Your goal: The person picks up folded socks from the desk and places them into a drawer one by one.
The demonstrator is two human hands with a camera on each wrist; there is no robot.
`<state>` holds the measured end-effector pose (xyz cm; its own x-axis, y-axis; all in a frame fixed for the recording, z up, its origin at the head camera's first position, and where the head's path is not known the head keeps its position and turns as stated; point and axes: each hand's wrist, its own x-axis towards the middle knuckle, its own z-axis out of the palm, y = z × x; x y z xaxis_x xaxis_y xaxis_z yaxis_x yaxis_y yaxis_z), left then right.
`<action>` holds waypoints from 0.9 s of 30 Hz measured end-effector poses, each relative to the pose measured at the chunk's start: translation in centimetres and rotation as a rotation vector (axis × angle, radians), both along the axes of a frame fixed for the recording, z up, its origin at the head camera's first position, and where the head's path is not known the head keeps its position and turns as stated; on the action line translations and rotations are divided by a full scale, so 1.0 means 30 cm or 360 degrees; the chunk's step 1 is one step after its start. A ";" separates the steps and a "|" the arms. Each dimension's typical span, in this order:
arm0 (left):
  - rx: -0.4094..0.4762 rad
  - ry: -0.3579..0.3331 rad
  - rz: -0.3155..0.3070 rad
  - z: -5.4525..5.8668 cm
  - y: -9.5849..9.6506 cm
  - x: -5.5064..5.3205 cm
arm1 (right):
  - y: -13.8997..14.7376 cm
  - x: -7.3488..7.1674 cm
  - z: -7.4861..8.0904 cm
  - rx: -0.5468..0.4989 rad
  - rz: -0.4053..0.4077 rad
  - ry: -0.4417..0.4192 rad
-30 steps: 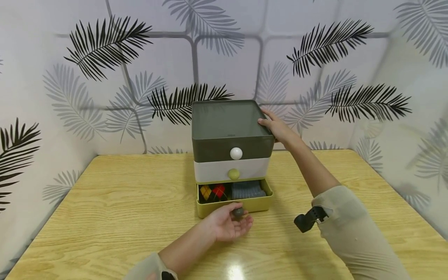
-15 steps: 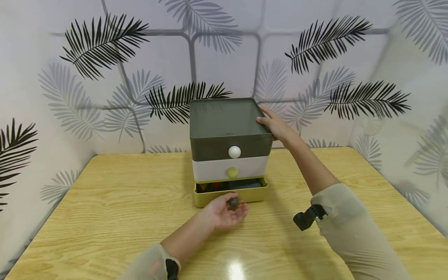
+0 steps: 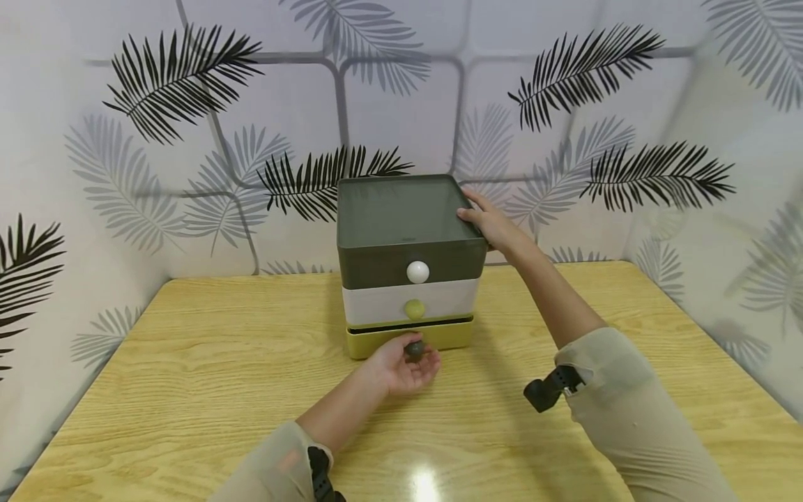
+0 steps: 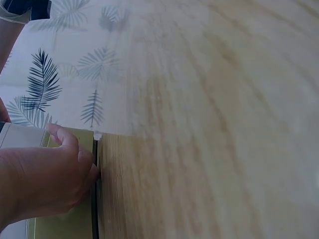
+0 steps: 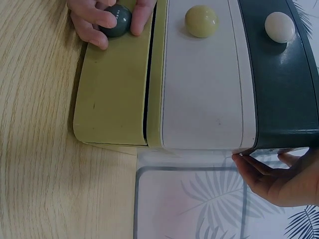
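A small chest (image 3: 401,209) of three stacked drawers stands on the table, dark green on top, white in the middle, olive at the bottom. The olive drawer (image 5: 112,94) is almost fully in, with a thin dark gap along its upper edge. My left hand (image 3: 404,366) holds this drawer's dark round knob (image 5: 115,21) between thumb and fingers. In the left wrist view the knob is hidden behind the hand. My right hand (image 3: 495,226) rests against the chest's right side, fingers along the side and a digit over the top rim. The drawer's contents are out of sight.
The white drawer has a yellow-green knob (image 3: 415,309), the dark green one a white knob (image 3: 417,272). A wooden table (image 3: 219,362) lies beneath. Behind it stands a leaf-patterned backdrop (image 3: 401,118).
My left hand has moved away from me with the olive drawer, which has slid in. The patterned cloth and blue-grey ribbed cloth inside are now covered. My right hand stays on the chest.
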<state>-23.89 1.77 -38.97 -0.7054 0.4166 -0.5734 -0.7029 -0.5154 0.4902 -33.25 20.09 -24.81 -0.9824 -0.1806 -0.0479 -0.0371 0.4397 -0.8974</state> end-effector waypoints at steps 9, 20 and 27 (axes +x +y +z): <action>-0.0001 -0.0030 0.0062 0.008 0.002 -0.026 | -0.001 0.000 0.000 -0.0004 0.0006 0.0002; -0.0040 -0.0019 0.0081 0.004 0.011 -0.036 | 0.008 -0.003 -0.001 -0.0010 0.0027 0.0000; -0.0067 0.0037 0.0067 -0.013 0.003 -0.023 | 0.006 -0.004 -0.005 0.0014 0.0012 -0.0006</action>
